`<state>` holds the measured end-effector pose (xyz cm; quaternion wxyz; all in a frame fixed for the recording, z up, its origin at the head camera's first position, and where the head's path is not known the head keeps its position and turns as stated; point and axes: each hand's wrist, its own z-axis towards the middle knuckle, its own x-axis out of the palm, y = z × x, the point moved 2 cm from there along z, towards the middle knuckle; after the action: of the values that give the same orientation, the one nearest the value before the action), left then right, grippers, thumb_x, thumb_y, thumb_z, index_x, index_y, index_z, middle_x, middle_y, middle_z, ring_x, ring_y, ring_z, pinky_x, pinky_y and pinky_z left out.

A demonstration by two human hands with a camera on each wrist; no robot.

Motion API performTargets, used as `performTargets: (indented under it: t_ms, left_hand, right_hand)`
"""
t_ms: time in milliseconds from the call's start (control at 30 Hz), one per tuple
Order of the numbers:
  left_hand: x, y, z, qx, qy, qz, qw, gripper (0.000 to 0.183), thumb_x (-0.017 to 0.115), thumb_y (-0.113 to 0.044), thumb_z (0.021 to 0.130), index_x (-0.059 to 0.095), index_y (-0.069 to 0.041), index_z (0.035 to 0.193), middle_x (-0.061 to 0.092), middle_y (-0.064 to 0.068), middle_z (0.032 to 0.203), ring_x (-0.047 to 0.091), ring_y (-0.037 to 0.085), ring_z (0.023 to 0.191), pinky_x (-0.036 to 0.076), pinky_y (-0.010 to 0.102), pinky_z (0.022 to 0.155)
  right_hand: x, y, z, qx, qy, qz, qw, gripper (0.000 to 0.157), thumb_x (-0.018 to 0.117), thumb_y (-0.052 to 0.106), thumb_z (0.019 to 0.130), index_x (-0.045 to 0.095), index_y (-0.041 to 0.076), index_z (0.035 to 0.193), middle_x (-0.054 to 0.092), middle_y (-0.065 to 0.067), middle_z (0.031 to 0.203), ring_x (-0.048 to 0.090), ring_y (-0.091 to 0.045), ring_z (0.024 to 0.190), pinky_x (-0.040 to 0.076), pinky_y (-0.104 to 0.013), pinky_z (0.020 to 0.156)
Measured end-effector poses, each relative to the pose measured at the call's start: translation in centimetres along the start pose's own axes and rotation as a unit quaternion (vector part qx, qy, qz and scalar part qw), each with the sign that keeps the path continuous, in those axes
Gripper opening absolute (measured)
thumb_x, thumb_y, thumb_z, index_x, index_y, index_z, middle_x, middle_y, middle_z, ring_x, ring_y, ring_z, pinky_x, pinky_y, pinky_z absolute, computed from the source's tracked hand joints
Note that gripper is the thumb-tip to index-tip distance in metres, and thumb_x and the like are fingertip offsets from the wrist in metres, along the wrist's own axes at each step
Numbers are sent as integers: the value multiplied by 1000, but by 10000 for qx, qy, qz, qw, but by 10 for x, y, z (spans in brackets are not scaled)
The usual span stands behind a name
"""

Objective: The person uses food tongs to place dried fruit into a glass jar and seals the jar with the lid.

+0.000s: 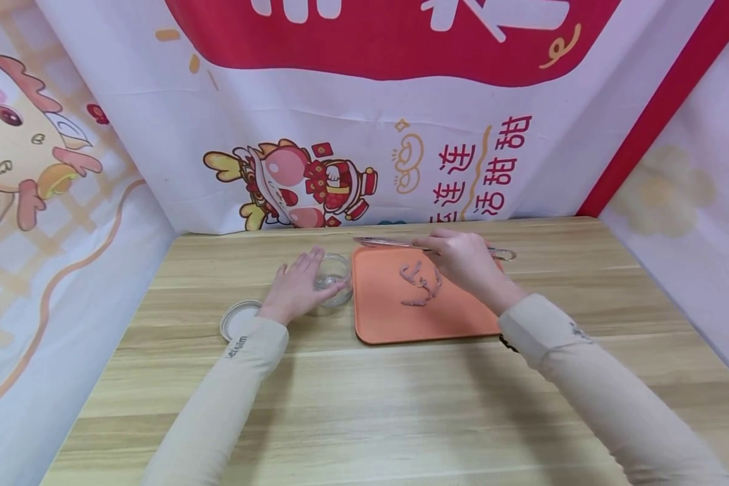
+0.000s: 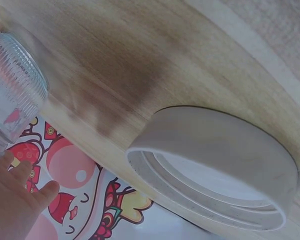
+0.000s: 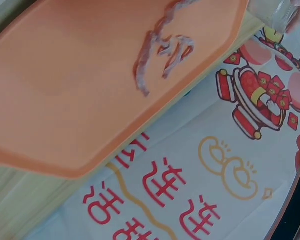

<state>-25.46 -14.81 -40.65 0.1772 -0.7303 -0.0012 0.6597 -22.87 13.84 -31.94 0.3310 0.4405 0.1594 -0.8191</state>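
Note:
My left hand (image 1: 294, 287) holds a small clear glass jar (image 1: 338, 297) at its rim, with thumb and fingers on different sides. In the left wrist view the ribbed jar (image 2: 15, 75) stands beside the fingers, and a pinkish patch shows through its glass. A pair of metal tongs (image 1: 379, 241) is gripped in my right hand (image 1: 458, 260), above the far edge of the orange tray (image 1: 389, 324). Thin strips of pinkish meat (image 1: 416, 302) lie on that tray, below and left of the right hand. The tongs' tips point left toward the jar.
A white screw lid (image 1: 237, 317) lies inside-up on the wooden table (image 1: 364, 412), left of the left hand and partly behind the wrist. Printed cloth (image 1: 364, 121) hangs behind the table and along both sides. A dark object (image 1: 508, 343) shows under the right cuff.

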Motion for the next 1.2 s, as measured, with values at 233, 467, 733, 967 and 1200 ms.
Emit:
performTargets:
  t_ms: [233,467,733,967,1200]
  left_hand:
    - [1,0,0,7,20,58,10000,93,41,-70,88,14,-11,154,13,7,163,17,31,149,11,61,119]
    - [-2,-2,-1,-15,32,49,10000,93,43,-69,88,14,-11,154,13,6,163,17,31,149,12,61,119]
    - [-2,-1,-1,-41,40,38,10000,94,42,-71,88,14,-11,154,12,6,163,16,30,149,11,61,119]
    - [-1,0,0,-41,67,59,10000,94,41,-71,87,13,-12,155,11,6,163,16,31,149,12,61,119]
    - [-1,0,-1,-35,83,50,9999,94,40,-72,88,13,-12,155,11,5,163,17,31,149,12,60,119]
  right_hand:
    - [15,13,10,119,172,100,9997,28,72,3,81,75,15,106,73,-4,88,68,-16,65,50,-29,49]
    - [31,21,14,129,360,100,9992,28,71,0,80,75,15,103,71,-1,81,62,-11,58,42,-24,43]
    - [44,27,12,237,566,317,9976,23,69,5,85,75,18,104,69,-1,82,63,-12,58,43,-22,43]
    - [53,30,11,292,676,279,9969,22,70,7,85,75,18,104,72,1,83,68,-12,65,48,-23,47]
    - [58,31,9,325,742,258,9964,21,70,8,85,75,17,104,70,0,81,67,-13,64,50,-23,48]
